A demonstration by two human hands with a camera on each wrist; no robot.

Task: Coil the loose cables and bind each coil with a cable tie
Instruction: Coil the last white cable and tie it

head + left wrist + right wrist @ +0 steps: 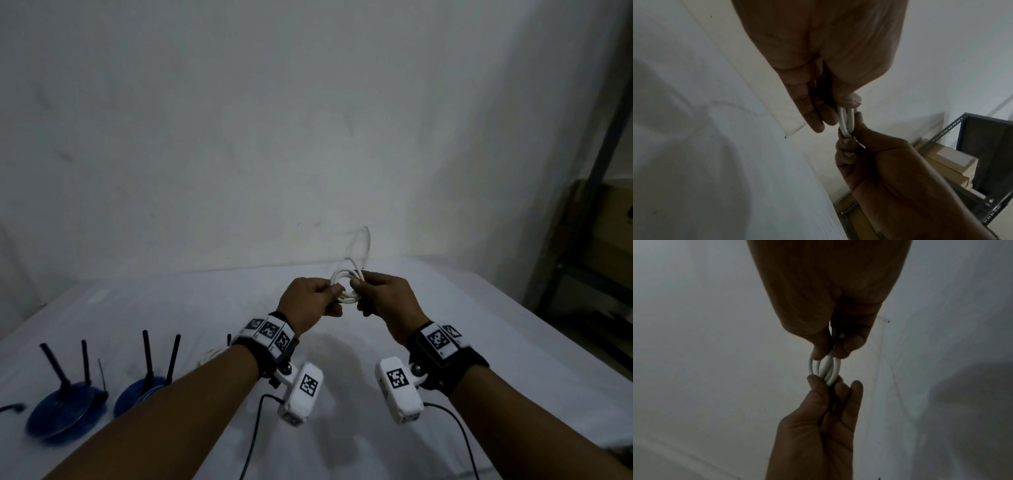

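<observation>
We have the white cable wound into a small coil, held in the air above the white-covered counter, between our two hands. The left hand pinches the coil's left side between thumb and curled fingers; the right hand pinches its right side the same way. A blurred loose tail rises from the coil beside the right hand, so we judge the winding is nearly done and no tie is on yet.

To do this well, we should keep the left pinch firm so the loops stay stacked, lay the tail along the same circle, and keep the turns even. The right wrist view shows the loops fanning apart, so we should squeeze them together before binding.

Well to the left on the counter stand two blue spools with black pegs.
</observation>
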